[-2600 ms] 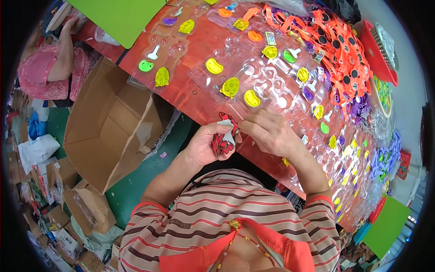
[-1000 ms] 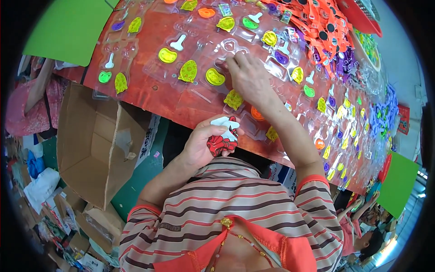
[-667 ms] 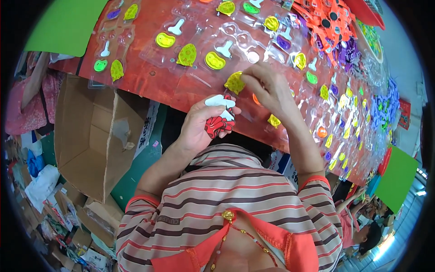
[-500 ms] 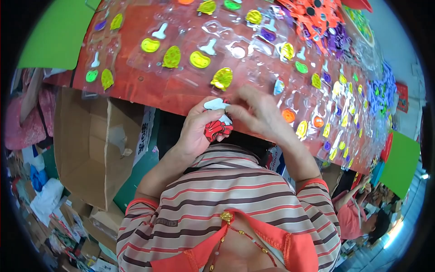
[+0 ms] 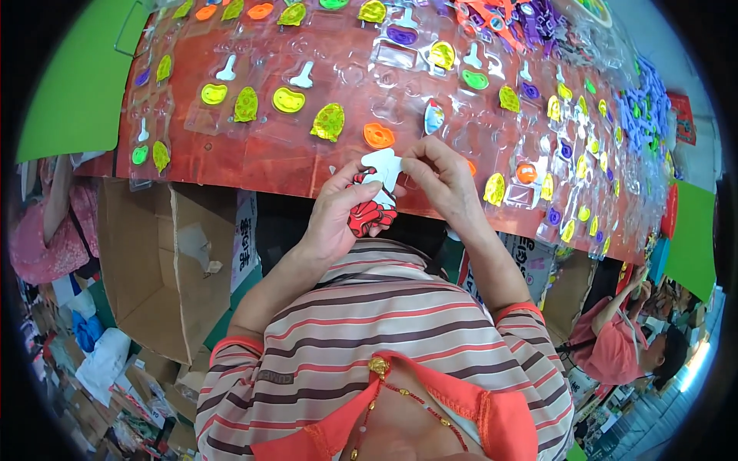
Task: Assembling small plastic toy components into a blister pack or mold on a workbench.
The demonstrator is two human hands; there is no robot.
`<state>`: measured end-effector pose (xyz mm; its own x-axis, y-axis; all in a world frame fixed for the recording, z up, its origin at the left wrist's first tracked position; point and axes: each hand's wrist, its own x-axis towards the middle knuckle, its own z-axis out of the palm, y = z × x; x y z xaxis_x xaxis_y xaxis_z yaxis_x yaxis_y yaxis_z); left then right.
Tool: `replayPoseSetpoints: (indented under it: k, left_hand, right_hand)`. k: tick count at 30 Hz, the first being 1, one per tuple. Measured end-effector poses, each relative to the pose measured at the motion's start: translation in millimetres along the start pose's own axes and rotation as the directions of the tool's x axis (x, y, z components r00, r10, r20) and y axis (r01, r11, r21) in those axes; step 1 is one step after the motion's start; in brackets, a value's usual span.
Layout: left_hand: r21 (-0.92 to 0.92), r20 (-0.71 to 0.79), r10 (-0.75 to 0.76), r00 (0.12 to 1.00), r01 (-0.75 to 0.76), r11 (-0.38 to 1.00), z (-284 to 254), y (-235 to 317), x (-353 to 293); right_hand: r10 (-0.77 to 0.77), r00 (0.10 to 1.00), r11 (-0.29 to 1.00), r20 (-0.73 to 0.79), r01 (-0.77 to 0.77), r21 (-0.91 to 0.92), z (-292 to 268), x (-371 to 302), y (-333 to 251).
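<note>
My left hand [image 5: 338,211] is closed round a small stack of flat red-and-black cutouts [image 5: 372,218], its thumb on top. From the top of that stack a white cutout [image 5: 381,166] sticks out, pale side up. My right hand [image 5: 444,180] pinches the white cutout's right edge between thumb and fingertips. Just beyond my hands lies an orange pacifier-shaped piece [image 5: 378,136] on the red table [image 5: 231,165]. Left of it is a yellow turtle-shaped piece [image 5: 328,123], and a blue-and-white figure cutout [image 5: 434,117] lies to the right.
Clear blister trays [image 5: 369,96] with yellow, green, purple and orange pieces cover much of the table. Orange and purple parts [image 5: 500,23] are heaped at the back, blue ones [image 5: 646,115] at the right. A cardboard box [image 5: 142,269] stands left; co-workers are at both sides.
The view has shifted, so the table's pieces appear farther left. The white cutout now sticks out farther from the stack, with my right fingers at its edge. The orange pacifier-shaped piece has come into sight.
</note>
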<state>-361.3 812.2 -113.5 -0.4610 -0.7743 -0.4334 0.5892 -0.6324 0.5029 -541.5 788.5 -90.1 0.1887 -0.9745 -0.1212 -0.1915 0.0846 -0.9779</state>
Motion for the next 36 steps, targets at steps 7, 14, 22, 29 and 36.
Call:
replayPoseSetpoints:
  k: [7,14,22,29,36]
  left_hand:
    - [0.016,-0.045,-0.09,0.995,0.091,0.996,6,-9,9]
    - [-0.059,0.018,-0.126,0.992,0.127,0.99,5,-16,12]
    - [-0.184,-0.089,-0.06,0.994,0.043,0.982,9,-18,20]
    - [-0.165,-0.053,-0.107,0.993,0.097,0.982,0,-12,12]
    - [-0.121,-0.097,-0.111,0.989,0.099,0.988,-13,-2,2]
  right_hand:
    - [-0.019,0.999,0.981,0.046,0.027,-0.194,-17,5,5]
    - [-0.053,0.986,0.954,0.16,0.098,-0.285,-28,17,1]
    - [0.074,0.993,0.996,0.094,-0.078,0.049,-8,4,23]
    - [0.091,0.989,0.927,-0.117,-0.041,0.373,-22,24,9]
    - [-0.024,1.0,0.98,0.014,0.026,-0.198,-52,79,13]
